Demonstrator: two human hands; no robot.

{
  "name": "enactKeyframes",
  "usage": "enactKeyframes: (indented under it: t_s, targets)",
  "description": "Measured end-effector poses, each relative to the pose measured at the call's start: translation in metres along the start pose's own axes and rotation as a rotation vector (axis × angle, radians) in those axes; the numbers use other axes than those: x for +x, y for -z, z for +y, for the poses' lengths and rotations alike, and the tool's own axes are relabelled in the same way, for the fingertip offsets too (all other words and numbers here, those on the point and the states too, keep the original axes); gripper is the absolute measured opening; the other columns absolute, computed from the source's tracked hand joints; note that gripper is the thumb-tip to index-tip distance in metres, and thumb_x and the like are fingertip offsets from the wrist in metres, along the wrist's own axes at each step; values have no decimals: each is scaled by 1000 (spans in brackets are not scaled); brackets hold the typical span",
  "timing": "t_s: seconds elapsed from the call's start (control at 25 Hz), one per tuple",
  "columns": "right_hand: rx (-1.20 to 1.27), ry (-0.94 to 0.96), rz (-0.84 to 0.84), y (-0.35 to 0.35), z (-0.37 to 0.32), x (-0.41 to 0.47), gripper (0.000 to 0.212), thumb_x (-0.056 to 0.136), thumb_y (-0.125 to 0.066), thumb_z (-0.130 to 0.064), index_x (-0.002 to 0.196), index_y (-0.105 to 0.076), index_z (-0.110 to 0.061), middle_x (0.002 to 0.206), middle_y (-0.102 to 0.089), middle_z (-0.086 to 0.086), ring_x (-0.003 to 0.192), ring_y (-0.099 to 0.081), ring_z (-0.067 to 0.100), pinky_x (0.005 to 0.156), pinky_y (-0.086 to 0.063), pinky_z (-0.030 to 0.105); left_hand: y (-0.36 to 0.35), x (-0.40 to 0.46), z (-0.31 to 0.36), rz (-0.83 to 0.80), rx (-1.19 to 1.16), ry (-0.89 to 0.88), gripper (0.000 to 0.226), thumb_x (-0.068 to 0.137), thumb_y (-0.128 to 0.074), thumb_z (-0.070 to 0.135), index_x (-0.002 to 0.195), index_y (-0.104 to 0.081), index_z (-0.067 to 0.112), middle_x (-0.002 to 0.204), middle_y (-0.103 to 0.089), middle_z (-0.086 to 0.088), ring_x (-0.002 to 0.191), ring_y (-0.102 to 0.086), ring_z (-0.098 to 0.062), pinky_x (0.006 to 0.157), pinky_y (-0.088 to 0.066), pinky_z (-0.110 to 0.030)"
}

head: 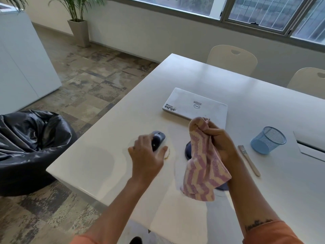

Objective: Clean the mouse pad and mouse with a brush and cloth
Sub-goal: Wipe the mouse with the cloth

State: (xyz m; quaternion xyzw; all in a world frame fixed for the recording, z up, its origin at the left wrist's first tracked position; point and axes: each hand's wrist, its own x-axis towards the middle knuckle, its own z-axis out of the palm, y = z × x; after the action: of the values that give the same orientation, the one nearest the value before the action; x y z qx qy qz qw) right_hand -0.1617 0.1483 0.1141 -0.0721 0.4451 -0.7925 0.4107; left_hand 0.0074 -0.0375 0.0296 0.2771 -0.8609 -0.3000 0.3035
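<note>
Left hand [147, 155] cupping mouse [157, 140], right hand [222, 140] gripping cloth [204, 166]

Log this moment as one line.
left hand: grips mouse | right hand: holds cloth raised | brush: on table, untouched

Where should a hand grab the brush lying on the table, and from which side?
Grip the brush on its bare wooden handle, mid-length, coming from above with fingers across its width. It lies flat on the table, bristle end pointing away, clear of the mesh cup. The right hand holds the cloth.
</note>
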Motion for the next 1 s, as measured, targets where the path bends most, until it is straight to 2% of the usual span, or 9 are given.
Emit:
enactKeyframes:
  t_s: [0.12, 0.24, 0.32, 0.4, 0.56, 0.68, 0.8, 0.88, 1.0]
  targets:
    - [129, 74, -20, -12, 5, -2, 28, 87, -39, 11, 84, -59, -7, 83, -57, 6, 75, -61, 20, 75, -56, 33, 2, -23, 30, -271, -397, 4, 62, 88, -76, 56, 137, -58, 22, 106, -65, 14, 90, -65, -3, 81, -56, -33]
    - [264, 125, -3, -16, 5, 0, 11, 74, -44, 2, 77, -54, -3, 78, -48, 9, 74, -50, 27, 80, -47, 37, 6, -40, 57, -507, -452, 42, 74, 87, -67, 72, 145, -51, 30, 109, -66, 19, 100, -66, 1, 85, -59, -28]
    - [135, 106, 52, -12, -1, 1, 20, 68, -54, -15, 81, -60, -1, 84, -55, 13, 78, -52, 32, 83, -43, 41, 5, -45, 67, -561, -475, 36, 72, 85, -71, 70, 144, -50, 33, 110, -65, 22, 100, -65, 3, 83, -59, -21]
    - [102, 110, 107, -19, 0, -3, 20, 74, -60, -22, 78, -62, -3, 81, -55, 12, 78, -50, 31, 83, -43, 41, 2, -46, 70, -578, -500, 46, 69, 84, -76, 63, 141, -51, 33, 112, -66, 23, 100, -65, 4, 81, -59, -19]
    - [287, 113, 30, -42, 7, -13, 36, 99, -67, -9, 68, -47, -14, 60, -38, 3, 70, -35, 14, 84, -41, 26, -3, -43, 70, -547, -543, 112, 59, 87, -79, 51, 137, -57, 28, 111, -70, 20, 96, -69, 0, 82, -62, -26]
    - [-92, 204, 73, -29, 7, -10, 24, 93, -78, -5, 83, -58, -13, 85, -63, 11, 81, -59, 22, 81, -58, 34, -3, -40, 69, -534, -592, 156, 51, 89, -78, 48, 132, -61, 28, 108, -73, 16, 95, -72, -6, 82, -64, -34]
    - [-37, 198, 93, -19, 6, -15, 33, 90, -78, 0, 118, -63, -11, 126, -72, 17, 105, -73, 27, 85, -65, 37, -4, -36, 67, -519, -641, 178, 49, 88, -79, 48, 129, -63, 28, 107, -75, 12, 96, -74, -11, 81, -65, -39]
    - [-39, 166, 103, -18, 5, -19, 45, 89, -76, -1, 132, -64, -4, 121, -74, 18, 101, -76, 26, 83, -66, 35, -4, -34, 67, -496, -662, 176, 47, 88, -80, 45, 128, -65, 27, 106, -75, 12, 97, -74, -12, 81, -65, -40]
    - [-37, 130, 121, -18, 6, -24, 32, 90, -72, -3, 121, -72, 2, 111, -74, 20, 94, -77, 27, 84, -66, 36, -5, -29, 68, -483, -672, 159, 49, 88, -81, 44, 130, -65, 27, 106, -75, 13, 97, -74, -11, 80, -65, -38]
